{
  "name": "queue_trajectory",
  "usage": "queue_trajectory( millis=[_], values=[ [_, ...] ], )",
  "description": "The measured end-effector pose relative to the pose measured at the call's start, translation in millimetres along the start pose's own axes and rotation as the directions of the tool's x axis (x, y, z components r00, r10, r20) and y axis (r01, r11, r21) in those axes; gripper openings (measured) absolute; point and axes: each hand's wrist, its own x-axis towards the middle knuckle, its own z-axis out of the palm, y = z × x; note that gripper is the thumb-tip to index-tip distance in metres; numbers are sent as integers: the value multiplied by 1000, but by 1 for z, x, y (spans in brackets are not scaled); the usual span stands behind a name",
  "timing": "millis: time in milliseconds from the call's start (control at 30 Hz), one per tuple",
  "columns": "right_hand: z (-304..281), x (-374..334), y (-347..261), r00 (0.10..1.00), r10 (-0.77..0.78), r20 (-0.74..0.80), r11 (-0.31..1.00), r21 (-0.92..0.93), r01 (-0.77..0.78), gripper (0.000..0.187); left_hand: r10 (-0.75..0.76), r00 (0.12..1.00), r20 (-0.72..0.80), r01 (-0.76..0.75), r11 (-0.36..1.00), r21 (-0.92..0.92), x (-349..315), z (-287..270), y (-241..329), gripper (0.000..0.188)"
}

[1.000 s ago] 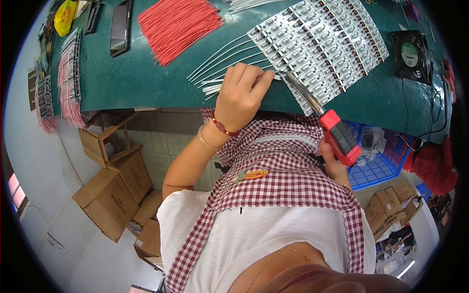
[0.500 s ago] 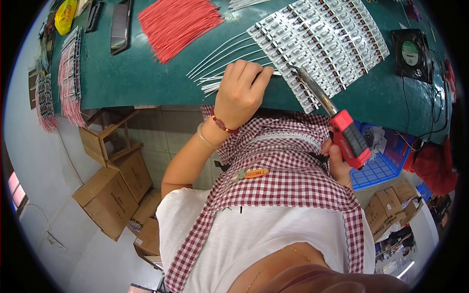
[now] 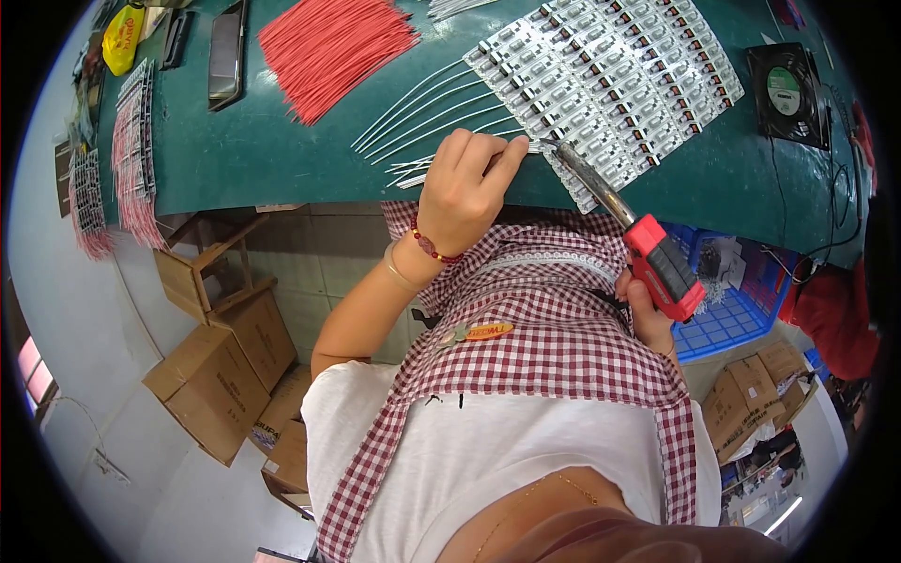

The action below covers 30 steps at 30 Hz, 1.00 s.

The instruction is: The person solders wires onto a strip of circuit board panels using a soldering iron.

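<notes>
A pale panel of small circuit boards (image 3: 615,89) lies aslant on the green table, with several white wires (image 3: 408,122) running out leftward from its left edge. At the panel's near left edge, my left hand (image 3: 465,192) is closed in a pinch around white wires, some of whose ends (image 3: 413,175) stick out to the left of it. My right hand (image 3: 649,314) grips the red and black handle of a soldering iron (image 3: 666,267). The iron's metal tip is at the panel's edge, close by my left fingertips; whether it touches a wire there is too small to tell.
Red wires (image 3: 333,52) lie in a heap at the back, beside a black phone (image 3: 226,56). Wired panels (image 3: 134,155) hang over the table's left edge. A black fan (image 3: 788,94) stands at right, above a blue basket (image 3: 718,324). Cardboard boxes (image 3: 206,389) stand below left.
The iron's tip has shifted left and nearer to me, toward my left fingertips. My left hand has moved slightly right, closer to the panel's edge. The whole view has shifted a little.
</notes>
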Motion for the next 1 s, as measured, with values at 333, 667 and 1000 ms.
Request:
queue_trajectory(
  millis=[333, 667, 1000],
  values=[
    [3, 10, -17, 999, -2, -48, 995, 96, 7, 20, -18, 999, 33, 18, 1000, -8, 1, -2, 2, 34],
    [1, 2, -1, 997, -55, -50, 995, -89, 50, 23, -23, 999, 28, 23, 1000, -17, 1, -2, 1, 33],
    [-3, 12, -17, 999, -22, 31, 999, 42, 21, 19, -26, 1000, 14, 26, 999, -28, -2, -1, 2, 32]
  ],
)
